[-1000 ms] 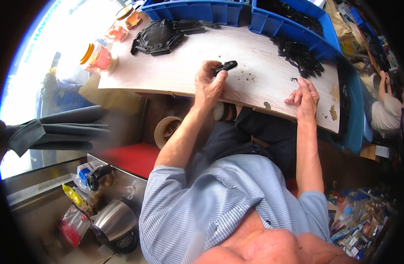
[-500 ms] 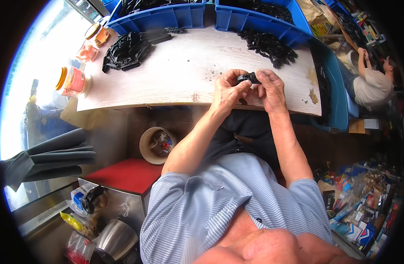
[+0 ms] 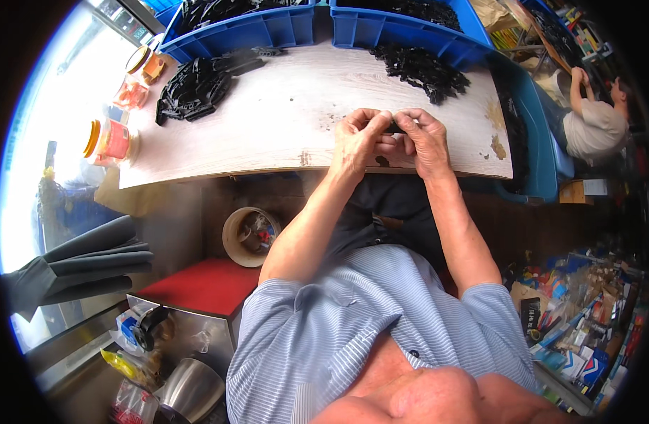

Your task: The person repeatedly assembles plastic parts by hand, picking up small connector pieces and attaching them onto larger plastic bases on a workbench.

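Observation:
Above the table's near edge, my left hand (image 3: 358,140) and my right hand (image 3: 425,140) meet with thumbs and fingertips pinched together. Between them is a small black plastic part (image 3: 394,127), mostly covered by the fingers. Both hands grip it. Beyond my right hand lies a heap of small black parts (image 3: 425,74) on the pale wooden table (image 3: 268,134). A second heap, of longer black plastic pieces (image 3: 193,88), rests at the table's left side.
Two blue crates (image 3: 243,34) (image 3: 402,35) with black parts stand along the far edge. Jars with yellow lids (image 3: 112,140) line the left edge. A teal tub (image 3: 547,155) is at the right, with another person (image 3: 594,124) beyond. A round bin (image 3: 232,237) stands below.
My fingers have closed further over the black part, which showed plainly between them before. The whole view has shifted slightly.

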`<state>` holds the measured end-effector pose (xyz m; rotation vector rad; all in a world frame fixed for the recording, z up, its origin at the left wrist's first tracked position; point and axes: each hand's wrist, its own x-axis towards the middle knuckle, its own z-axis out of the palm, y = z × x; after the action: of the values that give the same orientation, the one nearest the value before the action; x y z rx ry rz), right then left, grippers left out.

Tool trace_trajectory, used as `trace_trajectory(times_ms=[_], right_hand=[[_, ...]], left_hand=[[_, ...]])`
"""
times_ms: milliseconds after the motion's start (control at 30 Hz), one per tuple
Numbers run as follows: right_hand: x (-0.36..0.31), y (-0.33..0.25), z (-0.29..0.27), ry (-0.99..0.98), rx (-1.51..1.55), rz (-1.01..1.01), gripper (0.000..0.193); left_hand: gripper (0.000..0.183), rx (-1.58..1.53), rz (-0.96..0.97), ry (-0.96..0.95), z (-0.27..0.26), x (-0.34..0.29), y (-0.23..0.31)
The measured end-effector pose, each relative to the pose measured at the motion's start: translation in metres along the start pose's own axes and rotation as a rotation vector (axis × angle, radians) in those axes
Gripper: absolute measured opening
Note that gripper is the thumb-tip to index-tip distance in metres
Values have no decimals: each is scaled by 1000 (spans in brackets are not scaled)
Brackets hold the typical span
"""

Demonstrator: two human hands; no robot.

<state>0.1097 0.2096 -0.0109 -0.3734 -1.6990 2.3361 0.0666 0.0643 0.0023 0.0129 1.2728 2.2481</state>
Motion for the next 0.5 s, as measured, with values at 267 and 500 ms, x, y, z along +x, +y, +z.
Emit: trace_trajectory(times_ms=[267, 500], right_hand=[[3, -15, 9, -101, -254, 169, 31], [-4, -1, 8, -34, -228, 20, 32]], left_hand=[[14, -124, 56, 90, -7, 7, -10], [10, -101, 38, -3, -7, 2, -7]])
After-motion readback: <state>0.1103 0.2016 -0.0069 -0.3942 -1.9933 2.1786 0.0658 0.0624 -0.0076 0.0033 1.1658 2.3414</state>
